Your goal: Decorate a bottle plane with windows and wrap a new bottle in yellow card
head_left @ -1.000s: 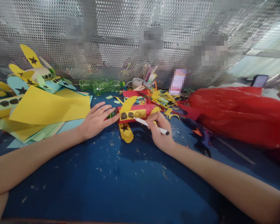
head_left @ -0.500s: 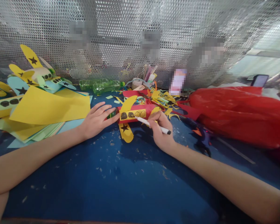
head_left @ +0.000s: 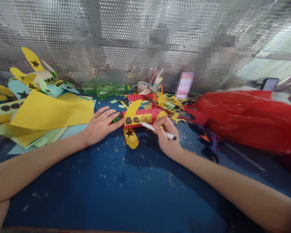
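Right hand [head_left: 169, 137] pinches the pen [head_left: 148, 126] — tip slid slightly back to the second dark window [head_left: 136, 119], shading apparently unfinished. Left hand [head_left: 100, 126] touches the plane [head_left: 140, 112], toward the table's [head_left: 111, 194] far edge — gripping or not, I can't tell.

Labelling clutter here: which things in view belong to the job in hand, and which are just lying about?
In use:
red plane, left hand at its nose
marker, in right hand

Seemingly just lying about:
green bottles
paper sheets
scraps
red bag
other planes
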Available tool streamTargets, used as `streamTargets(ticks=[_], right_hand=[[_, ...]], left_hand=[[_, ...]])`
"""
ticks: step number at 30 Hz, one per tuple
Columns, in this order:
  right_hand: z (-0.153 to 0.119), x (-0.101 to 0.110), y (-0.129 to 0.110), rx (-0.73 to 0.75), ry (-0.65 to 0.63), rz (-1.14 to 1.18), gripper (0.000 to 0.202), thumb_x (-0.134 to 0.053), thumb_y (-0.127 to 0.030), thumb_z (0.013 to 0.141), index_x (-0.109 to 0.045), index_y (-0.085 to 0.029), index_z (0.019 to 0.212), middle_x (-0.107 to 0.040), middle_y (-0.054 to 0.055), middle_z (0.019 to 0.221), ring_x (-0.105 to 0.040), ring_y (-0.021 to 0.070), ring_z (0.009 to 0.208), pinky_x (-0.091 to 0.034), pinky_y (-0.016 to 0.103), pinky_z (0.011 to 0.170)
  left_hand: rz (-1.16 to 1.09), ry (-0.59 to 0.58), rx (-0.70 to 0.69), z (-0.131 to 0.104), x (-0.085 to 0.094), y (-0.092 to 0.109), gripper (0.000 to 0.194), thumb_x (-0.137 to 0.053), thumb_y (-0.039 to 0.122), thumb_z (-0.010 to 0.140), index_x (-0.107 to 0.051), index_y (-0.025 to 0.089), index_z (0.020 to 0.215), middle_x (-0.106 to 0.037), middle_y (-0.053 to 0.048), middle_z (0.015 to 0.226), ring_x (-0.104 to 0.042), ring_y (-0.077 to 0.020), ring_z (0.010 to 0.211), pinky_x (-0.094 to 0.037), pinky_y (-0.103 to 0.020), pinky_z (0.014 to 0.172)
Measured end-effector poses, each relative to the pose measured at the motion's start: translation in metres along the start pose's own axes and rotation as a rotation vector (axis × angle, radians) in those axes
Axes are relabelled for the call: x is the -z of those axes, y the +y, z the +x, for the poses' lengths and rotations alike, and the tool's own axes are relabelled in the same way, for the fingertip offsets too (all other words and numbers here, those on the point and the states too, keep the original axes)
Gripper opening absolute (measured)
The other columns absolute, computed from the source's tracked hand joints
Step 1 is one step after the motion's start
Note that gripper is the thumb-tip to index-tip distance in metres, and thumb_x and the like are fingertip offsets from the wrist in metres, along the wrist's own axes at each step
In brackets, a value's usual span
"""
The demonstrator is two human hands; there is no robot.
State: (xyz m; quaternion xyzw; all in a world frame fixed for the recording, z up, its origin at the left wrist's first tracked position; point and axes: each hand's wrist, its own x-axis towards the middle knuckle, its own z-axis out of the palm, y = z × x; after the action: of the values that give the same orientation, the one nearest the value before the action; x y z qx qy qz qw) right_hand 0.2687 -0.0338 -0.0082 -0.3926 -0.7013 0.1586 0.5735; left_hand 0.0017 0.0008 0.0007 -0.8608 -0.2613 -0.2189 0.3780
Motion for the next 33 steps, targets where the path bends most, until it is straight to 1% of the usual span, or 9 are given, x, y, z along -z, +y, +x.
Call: streamTargets(ticks=[6, 10, 15, 17, 19, 22, 26, 30, 33], right_hand=[[0.0, 0.001, 0.004, 0.012, 0.001, 0.04, 0.019, -0.049, -0.018, 0.086, -0.046, -0.022, 0.068, -0.047, -0.004, 0.064, -0.046, 0.0123, 0.06, -0.037, 0.03, 0.059], [0.0, 0.002, 0.002, 0.051, 0.011, 0.102, 0.013, -0.046, -0.025, 0.091, -0.052, -0.023, 0.08, -0.052, -0.003, 0.065, -0.05, 0.0131, 0.06, -0.04, 0.03, 0.059], [0.004, 0.005, -0.001, 0.085, 0.041, 0.004, 0.013, -0.045, -0.029, 0.093, -0.057, -0.025, 0.096, -0.06, 0.0, 0.075, -0.055, 0.0143, 0.063, -0.043, 0.029, 0.057], [0.007, 0.007, 0.003, 0.091, 0.07, -0.046, 0.011, -0.049, -0.027, 0.091, -0.058, -0.025, 0.097, -0.059, 0.001, 0.079, -0.055, 0.0148, 0.067, -0.043, 0.029, 0.058], [0.01, 0.008, 0.008, 0.092, 0.101, -0.103, 0.01, -0.054, -0.025, 0.088, -0.058, -0.025, 0.097, -0.056, 0.001, 0.081, -0.053, 0.0142, 0.066, -0.043, 0.029, 0.058], [0.014, 0.011, 0.016, 0.045, 0.154, -0.143, 0.012, -0.055, -0.024, 0.087, -0.057, -0.025, 0.098, -0.053, 0.0, 0.079, -0.049, 0.0134, 0.064, -0.041, 0.028, 0.057], [0.02, 0.012, 0.019, -0.007, 0.238, -0.111, 0.012, -0.046, -0.027, 0.092, -0.057, -0.024, 0.095, -0.055, 0.0, 0.078, -0.053, 0.0151, 0.071, -0.045, 0.031, 0.066], [0.028, 0.012, 0.025, -0.154, 0.324, -0.046, 0.017, -0.045, -0.035, 0.093, -0.057, -0.025, 0.088, -0.058, 0.001, 0.085, -0.057, 0.0163, 0.084, -0.046, 0.036, 0.083], [0.033, 0.012, 0.037, -0.289, 0.369, 0.116, 0.015, -0.049, -0.04, 0.09, -0.055, -0.027, 0.093, -0.06, 0.0, 0.09, -0.06, 0.0171, 0.091, -0.045, 0.039, 0.09]], left_hand=[[-0.071, -0.02, 0.029, -0.001, -0.001, 0.0, 0.039, -0.052, 0.012, 0.09, -0.053, 0.029, 0.126, -0.064, -0.004, 0.121, -0.052, -0.0202, 0.117, -0.037, -0.043, 0.108], [-0.122, -0.023, 0.071, -0.001, -0.002, 0.0, 0.039, -0.055, 0.015, 0.089, -0.054, 0.028, 0.126, -0.064, -0.004, 0.122, -0.052, -0.0211, 0.117, -0.035, -0.044, 0.109], [-0.247, -0.011, 0.194, 0.0, -0.007, -0.003, 0.037, -0.057, 0.027, 0.09, -0.051, 0.022, 0.127, -0.067, -0.004, 0.115, -0.053, -0.0217, 0.114, -0.036, -0.043, 0.107], [-0.278, -0.035, 0.261, 0.001, -0.008, -0.005, 0.037, -0.057, 0.031, 0.09, -0.053, 0.017, 0.124, -0.07, -0.006, 0.106, -0.053, -0.0227, 0.114, -0.036, -0.043, 0.107], [-0.298, -0.051, 0.294, 0.001, -0.009, -0.006, 0.033, -0.057, 0.032, 0.09, -0.055, 0.017, 0.12, -0.07, -0.006, 0.101, -0.054, -0.023, 0.114, -0.036, -0.043, 0.107], [-0.35, -0.061, 0.317, 0.001, -0.011, -0.007, 0.031, -0.058, 0.032, 0.09, -0.055, 0.019, 0.118, -0.071, -0.004, 0.102, -0.053, -0.0229, 0.114, -0.034, -0.045, 0.108], [-0.448, -0.082, 0.403, 0.001, -0.015, -0.009, 0.025, -0.061, 0.03, 0.087, -0.058, 0.021, 0.11, -0.068, -0.003, 0.111, -0.053, -0.0234, 0.115, -0.035, -0.047, 0.108], [-0.539, -0.124, 0.56, 0.003, -0.016, -0.014, 0.021, -0.067, 0.03, 0.081, -0.061, 0.022, 0.1, -0.067, -0.004, 0.106, -0.055, -0.025, 0.112, -0.04, -0.049, 0.103], [-0.625, -0.173, 0.629, 0.005, -0.015, -0.017, 0.018, -0.066, 0.03, 0.08, -0.062, 0.022, 0.095, -0.065, -0.005, 0.108, -0.055, -0.025, 0.111, -0.043, -0.048, 0.1]])
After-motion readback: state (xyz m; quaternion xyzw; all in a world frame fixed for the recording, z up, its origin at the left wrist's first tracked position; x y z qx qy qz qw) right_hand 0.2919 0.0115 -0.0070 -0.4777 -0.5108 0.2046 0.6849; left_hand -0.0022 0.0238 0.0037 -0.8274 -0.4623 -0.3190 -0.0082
